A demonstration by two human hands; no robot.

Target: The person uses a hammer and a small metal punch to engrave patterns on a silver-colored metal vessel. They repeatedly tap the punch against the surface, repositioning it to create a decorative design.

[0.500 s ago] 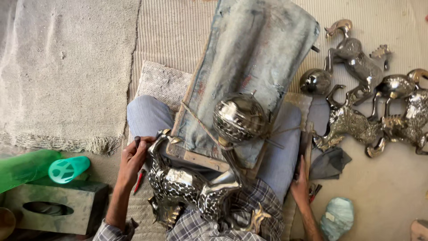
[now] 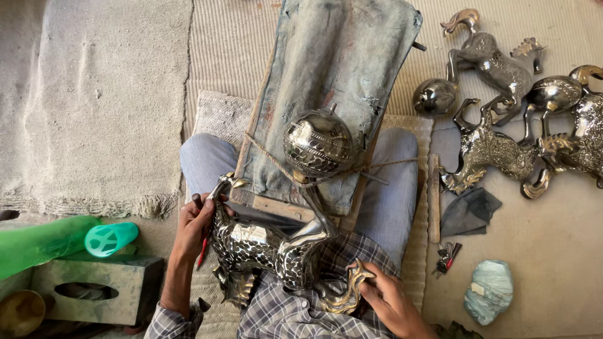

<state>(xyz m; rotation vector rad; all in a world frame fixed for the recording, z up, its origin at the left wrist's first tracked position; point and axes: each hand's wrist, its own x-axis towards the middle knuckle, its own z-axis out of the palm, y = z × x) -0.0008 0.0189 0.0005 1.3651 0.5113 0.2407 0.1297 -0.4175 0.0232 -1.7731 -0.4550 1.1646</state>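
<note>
A shiny engraved metal horse figure (image 2: 264,248) lies across my lap, its leg reaching up to a patterned metal ball (image 2: 317,144). My left hand (image 2: 193,223) grips the figure's head end and also holds a thin red tool (image 2: 202,251). My right hand (image 2: 383,295) holds the brass-coloured tail end of the figure near my checked shirt. The ball rests against a slanted wooden board wrapped in blue-grey cloth (image 2: 339,69), tied with string.
Several finished metal horses (image 2: 496,69) and a loose metal ball (image 2: 433,97) lie on the floor at right, with a dark cloth (image 2: 470,210), keys (image 2: 446,256) and a pale stone (image 2: 488,290). A green bottle (image 2: 63,242) lies on a concrete block (image 2: 94,285) at left.
My right hand has moved from beside my leg onto the figure's tail end. My left hand stays at the head end.
</note>
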